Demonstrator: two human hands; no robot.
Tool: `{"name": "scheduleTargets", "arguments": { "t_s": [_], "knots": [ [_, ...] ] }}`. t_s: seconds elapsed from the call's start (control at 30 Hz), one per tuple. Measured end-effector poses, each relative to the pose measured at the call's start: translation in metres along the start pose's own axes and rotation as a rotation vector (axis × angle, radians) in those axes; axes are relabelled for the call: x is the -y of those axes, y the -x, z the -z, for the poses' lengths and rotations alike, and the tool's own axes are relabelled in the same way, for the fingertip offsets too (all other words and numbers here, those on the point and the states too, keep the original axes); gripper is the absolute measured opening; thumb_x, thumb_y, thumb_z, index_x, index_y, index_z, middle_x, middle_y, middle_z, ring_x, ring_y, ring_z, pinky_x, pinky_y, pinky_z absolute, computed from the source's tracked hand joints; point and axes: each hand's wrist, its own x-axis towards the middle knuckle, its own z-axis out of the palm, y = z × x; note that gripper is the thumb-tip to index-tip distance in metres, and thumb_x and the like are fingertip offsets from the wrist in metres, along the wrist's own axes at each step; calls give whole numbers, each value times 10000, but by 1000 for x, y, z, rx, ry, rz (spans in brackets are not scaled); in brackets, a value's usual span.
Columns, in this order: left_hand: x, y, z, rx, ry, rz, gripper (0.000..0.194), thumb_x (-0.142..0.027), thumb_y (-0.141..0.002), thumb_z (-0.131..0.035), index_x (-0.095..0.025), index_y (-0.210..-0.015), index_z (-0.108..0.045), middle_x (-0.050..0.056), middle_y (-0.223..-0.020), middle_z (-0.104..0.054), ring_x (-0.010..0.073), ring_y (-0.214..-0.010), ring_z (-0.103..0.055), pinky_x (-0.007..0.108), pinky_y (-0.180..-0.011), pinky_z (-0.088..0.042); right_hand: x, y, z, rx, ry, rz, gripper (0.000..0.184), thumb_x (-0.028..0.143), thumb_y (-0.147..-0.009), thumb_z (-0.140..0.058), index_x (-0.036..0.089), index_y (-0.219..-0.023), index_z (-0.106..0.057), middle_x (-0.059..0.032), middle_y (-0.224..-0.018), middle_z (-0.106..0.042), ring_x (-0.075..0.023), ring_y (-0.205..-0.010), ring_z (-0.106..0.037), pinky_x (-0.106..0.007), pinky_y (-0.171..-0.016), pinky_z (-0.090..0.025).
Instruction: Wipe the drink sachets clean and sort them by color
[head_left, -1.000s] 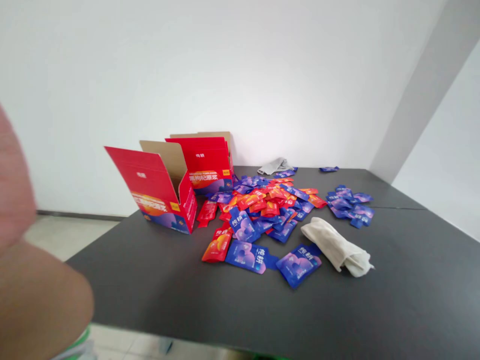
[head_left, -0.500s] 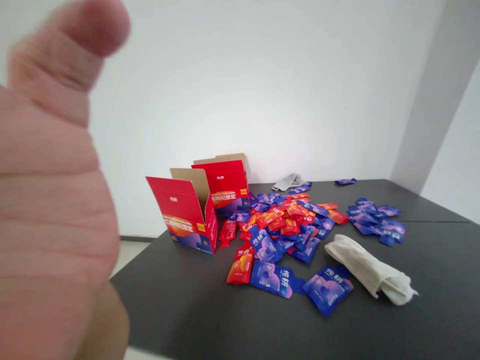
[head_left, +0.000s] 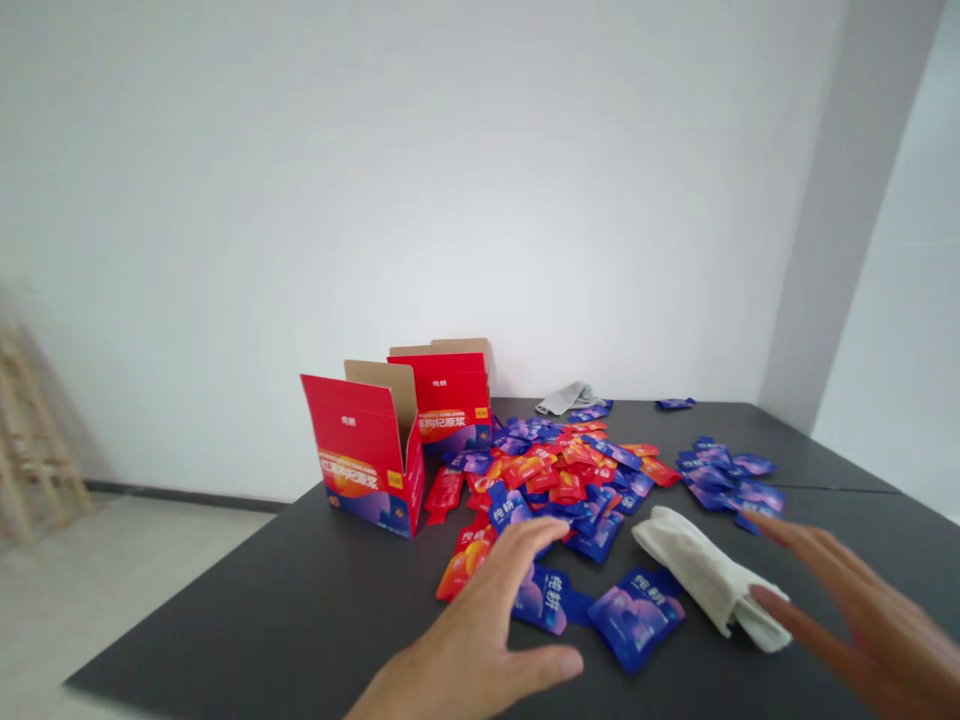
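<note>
One left hand, one right hand, fingers spread, released; at least two red boxes, two cloths, many sachets

Blurred palm that filled the left side at 1.0 s and 0.5 s ago: gone from there. One hand in view then, two now, out over the bench. Left hand: bottom centre, thumb and fingers apart, partly blocking the front sachets. Right hand: lower right, blurred, fingers overlapping the white cloth's end, contact unclear. View shifted: wooden rack now showing far left.
</note>
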Motion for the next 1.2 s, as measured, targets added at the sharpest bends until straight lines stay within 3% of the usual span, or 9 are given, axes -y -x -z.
{"name": "scheduleTargets", "arguments": {
  "t_s": [0.13, 0.27, 0.47, 0.67, 0.8, 0.93, 1.0, 1.1, 1.2],
  "knots": [
    [34, -9, -41, 122, 19, 72, 665, -402, -806, -659, -264, -1398, -388, 58, -1474, -379, 247, -1353, -355, 380, -1121, -314, -21, -9, -61, 253, -3, -144, 715, 591, -798, -502, 224, -1404, -406, -125, -1292, -548, -312, -1157, -534, -438, -949, -430],
    [37, -19, -60, 166, 17, 61, 615, -337, -769, -683, -268, -1337, -459, 44, -1390, -470, 242, -1273, -442, 367, -1079, -355, -32, -15, -95, 351, -83, -136, 659, 561, -783, -516, 250, -1359, -450, -89, -1128, -631, -270, -1023, -605, -360, -872, -449],
    [32, -48, -103, 34, -100, 31, 450, -358, -796, -627, -273, -1229, -540, 31, -1258, -549, 237, -1179, -493, 367, -1021, -389, -20, -23, -83, 430, -195, -279, 317, 483, -797, -500, 228, -945, -616, -42, -809, -694, -229, -747, -662, -277, -649, -447],
    [52, -64, -139, 58, -179, 160, 824, -570, -648, -714, -205, -1345, -469, 125, -1369, -467, 366, -1295, -376, 499, -1064, -329, 9, -8, -52, 113, -330, -436, 499, 607, -819, -451, 200, -1029, -650, -17, -734, -712, -216, -693, -667, -248, -614, -473],
    [63, -69, -149, 36, -131, 173, 866, -565, -591, -762, -202, -1329, -490, 132, -1368, -491, 370, -1276, -411, 493, -1073, -315, 50, 6, -68, 252, -426, -230, 494, 604, -839, -448, 179, -974, -661, -42, -829, -725, -194, -723, -665, -211, -619, -487],
    [64, -74, -148, 47, -38, -3, 717, -425, -676, -735, -304, -1330, -467, 32, -1368, -522, 283, -1206, -501, 385, -1023, -378, 83, 6, -97, 321, -213, 25, 371, 448, -815, -534, 172, -1023, -670, -115, -1017, -713, -233, -887, -675, -243, -743, -500],
    [62, -75, -146, 60, -40, 14, 672, -430, -669, -742, -287, -1282, -506, 34, -1320, -558, 284, -1173, -520, 381, -998, -390, 88, -3, -100, 334, -51, 45, 376, 360, -813, -539, 166, -1118, -643, -139, -1082, -692, -262, -962, -665, -297, -802, -497],
    [58, -76, -144, 96, -108, 161, 674, -516, -568, -796, -197, -1124, -590, 78, -1169, -619, 317, -1079, -550, 417, -947, -405, 90, -20, -95, 364, 167, -29, 302, 312, -856, -479, 147, -1037, -656, -152, -990, -705, -303, -921, -673, -376, -777, -499],
    [56, -77, -141, 111, -110, 164, 663, -508, -544, -816, -199, -1087, -593, 70, -1131, -627, 311, -1048, -557, 407, -913, -409, 94, -25, -92, 392, 195, 25, 264, 260, -848, -476, 165, -1032, -640, -131, -989, -705, -281, -921, -670, -366, -790, -488]
  ]
}}
